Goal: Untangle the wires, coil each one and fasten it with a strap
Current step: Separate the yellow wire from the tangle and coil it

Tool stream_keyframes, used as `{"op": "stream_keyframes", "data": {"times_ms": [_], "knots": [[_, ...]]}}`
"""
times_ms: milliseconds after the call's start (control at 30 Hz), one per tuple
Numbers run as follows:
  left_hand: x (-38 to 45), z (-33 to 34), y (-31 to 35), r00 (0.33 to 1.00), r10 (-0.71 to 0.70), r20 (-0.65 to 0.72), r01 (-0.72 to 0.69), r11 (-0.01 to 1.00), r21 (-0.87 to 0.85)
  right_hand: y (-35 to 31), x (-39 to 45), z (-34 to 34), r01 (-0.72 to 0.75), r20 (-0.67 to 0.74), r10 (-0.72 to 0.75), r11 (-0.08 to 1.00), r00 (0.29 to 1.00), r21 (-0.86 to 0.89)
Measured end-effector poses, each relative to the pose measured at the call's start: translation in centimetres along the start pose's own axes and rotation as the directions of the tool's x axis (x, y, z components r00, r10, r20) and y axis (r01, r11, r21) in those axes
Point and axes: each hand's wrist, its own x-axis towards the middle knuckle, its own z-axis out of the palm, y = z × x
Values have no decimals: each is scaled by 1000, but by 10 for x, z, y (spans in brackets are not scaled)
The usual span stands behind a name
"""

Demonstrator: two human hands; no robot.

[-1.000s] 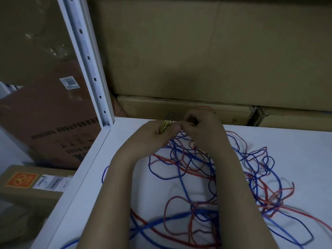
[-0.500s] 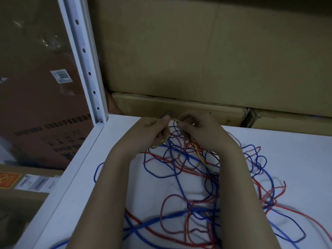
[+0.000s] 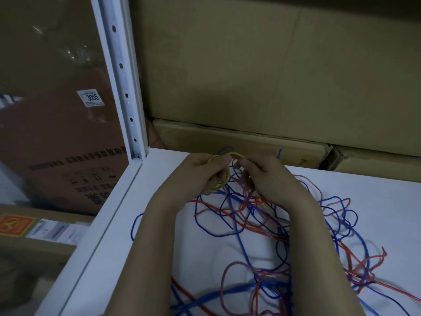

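A white counter [image 3: 159, 236] fills the lower field, its raised edge running from 7 o'clock up toward centre. From the corner of that edge rises a white perforated upright post [image 3: 120, 76], leaning toward 11 o'clock, with a row of small holes along its face. Behind the counter, from 12 to 3 o'clock, a large plain cardboard carton [image 3: 273, 65] rests on flatter cardboard boxes [image 3: 239, 142] that abut the counter's far edge. At 9 o'clock, beyond the post, a reddish-brown printed carton [image 3: 57, 156] bears a white label [image 3: 90, 98] reading 3055. At 8 o'clock lies a lower box [image 3: 22, 247] with an orange sticker [image 3: 13, 224] and a white label. Lighting is dim throughout.
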Motion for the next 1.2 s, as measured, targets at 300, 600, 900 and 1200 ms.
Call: {"op": "stream_keyframes", "data": {"times_ms": [300, 600, 900, 1200], "knots": [[0, -3, -1, 998, -40, -40, 42, 999, 25, 7, -1, -2, -96, 93, 97, 995, 991, -15], [0, -6, 0, 999, -47, -23, 44, 992, -122, 0, 1, 0, -54, -478, 0, 994, 878, -99], [2, -2, 1, 998, -29, -55, 17, 979, -203, -12, 2, 2, 74, -510, -188, 969, 839, -235], [12, 8, 18, 924, 4, -383, -264, 731, -629, -32, -5, 22, 216, 195, -164, 934, 967, -285]]}}
